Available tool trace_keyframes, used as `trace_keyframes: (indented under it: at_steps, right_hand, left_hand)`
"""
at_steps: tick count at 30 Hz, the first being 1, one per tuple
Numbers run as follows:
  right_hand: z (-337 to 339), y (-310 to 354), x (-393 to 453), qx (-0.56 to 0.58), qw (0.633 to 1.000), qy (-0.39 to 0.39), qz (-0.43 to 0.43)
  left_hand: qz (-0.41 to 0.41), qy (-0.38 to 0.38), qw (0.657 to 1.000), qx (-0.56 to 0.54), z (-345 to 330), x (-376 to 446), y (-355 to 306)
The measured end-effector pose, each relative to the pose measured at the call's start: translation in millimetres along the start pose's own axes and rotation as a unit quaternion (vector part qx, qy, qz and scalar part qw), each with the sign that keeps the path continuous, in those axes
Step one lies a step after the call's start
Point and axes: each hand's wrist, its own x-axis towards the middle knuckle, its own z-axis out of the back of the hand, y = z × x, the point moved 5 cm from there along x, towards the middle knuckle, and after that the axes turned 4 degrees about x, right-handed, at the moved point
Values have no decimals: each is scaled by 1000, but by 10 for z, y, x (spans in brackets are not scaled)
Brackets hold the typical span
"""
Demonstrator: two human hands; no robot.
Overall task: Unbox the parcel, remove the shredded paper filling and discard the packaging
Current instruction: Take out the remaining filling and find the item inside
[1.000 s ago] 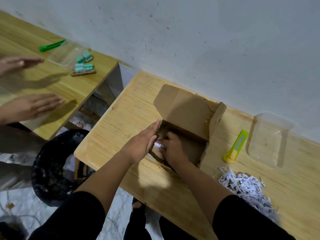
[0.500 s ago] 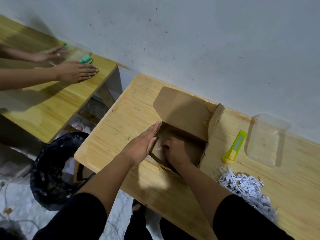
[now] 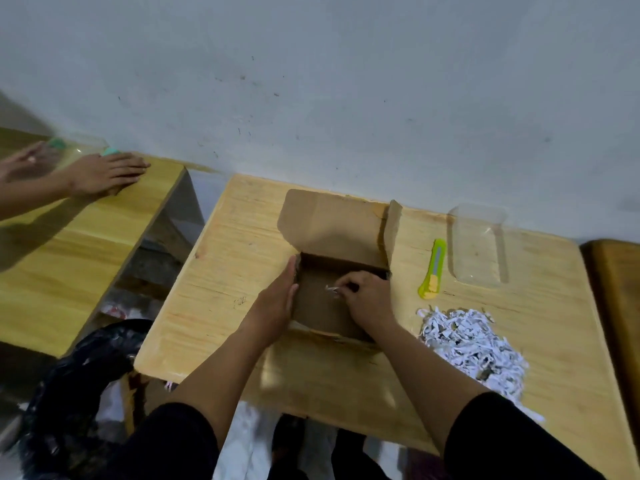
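Note:
An open brown cardboard box point(image 3: 332, 223) stands on the wooden table point(image 3: 221, 271), its lid flap tilted back toward the wall. My left hand point(image 3: 277, 299) lies flat against the box's left outer wall, fingers straight. Inside the box my right hand point(image 3: 367, 299) pinches a few white strips of shredded paper point(image 3: 331, 289) between the fingertips, just above the brown bottom. A pile of shredded paper point(image 3: 464, 337) lies on the table to the right of the box.
A yellow-green utility knife point(image 3: 433, 268) and a clear plastic tray point(image 3: 478, 247) lie right of the box. A black bin bag point(image 3: 79, 386) stands on the floor at the left. Another person's hands point(image 3: 104, 173) rest on the neighbouring table point(image 3: 69, 258).
The view has swung, so the box now looks squarer. My right hand has shifted inside the box and now holds a few strips. The other person's hands moved toward the wall.

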Motion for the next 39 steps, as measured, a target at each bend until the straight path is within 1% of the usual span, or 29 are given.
trace_keyframes:
  at_steps: [2, 4, 7, 9, 13, 16, 18, 20, 23, 26, 27, 29, 30, 31, 33, 34, 35, 37, 39]
  right_hand:
    - [167, 28, -70, 12, 999, -48, -11]
    - [341, 24, -149, 25, 994, -108, -20]
    - [556, -95, -287, 77, 977, -177, -86]
    - [652, -202, -385, 70, 969, -202, -123]
    - [751, -367, -590, 25, 963, -214, -163]
    - [756, -452, -714, 2, 960, -189, -206]
    - [753, -472, -790, -9, 961, -169, -218]
    - [777, -471, -865, -22, 962, -168, -216]
    - [892, -458, -951, -55, 962, -186, -195]
    - [1011, -530, -1028, -101, 968, -159, -163]
    - [1056, -586, -1056, -119, 969, -147, -161]
    - [1140, -724, -1113, -146, 965, -126, -179]
    - [1180, -797, -1143, -152, 963, -119, -189]
    - [1231, -845, -1117, -156, 961, -115, -195]
    - [1319, -927, -1067, -162, 961, -107, -199]
    - [1344, -966, -1060, -161, 962, -100, -197]
    - [1369, -1023, -1046, -152, 965, -88, -196]
    - [1388, -1154, -1024, -136, 971, -53, -189]
    - [1401, -1251, -988, -134, 976, -24, -169]
  left_hand:
    - [-36, -9, 999, 22, -1, 4, 2]
    - [-49, -6, 999, 3, -1, 10, 14]
    - [-53, -5, 999, -11, -8, 17, 29]
    - [-61, -10, 998, -19, 0, 23, 17]
    - [-67, -10, 998, -13, 17, 40, 7]
    - [-63, -12, 998, 6, 44, 43, -1]
    - [-69, -34, 997, 32, 96, 22, -43]
    - [-84, -73, 992, 53, 162, 4, -150]
    - [-164, -110, 977, 81, 172, -30, -481]
    - [-274, -118, 950, 90, 40, -81, -922]
    - [-324, -113, 936, 82, -32, -120, -1095]
    - [-445, -103, 885, 95, -250, -240, -1408]
    - [-484, -88, 865, 99, -385, -295, -1527]
    - [-488, -44, 868, 84, -501, -271, -1614]
    - [-430, 37, 902, 22, -727, -217, -1745]
    - [-401, 65, 914, 7, -861, -216, -1793]
    - [-372, 93, 923, 9, -1006, -216, -1844]
    - [-309, 148, 938, 52, -1299, -194, -1896]
    - [-251, 172, 947, 102, -1508, -145, -1869]
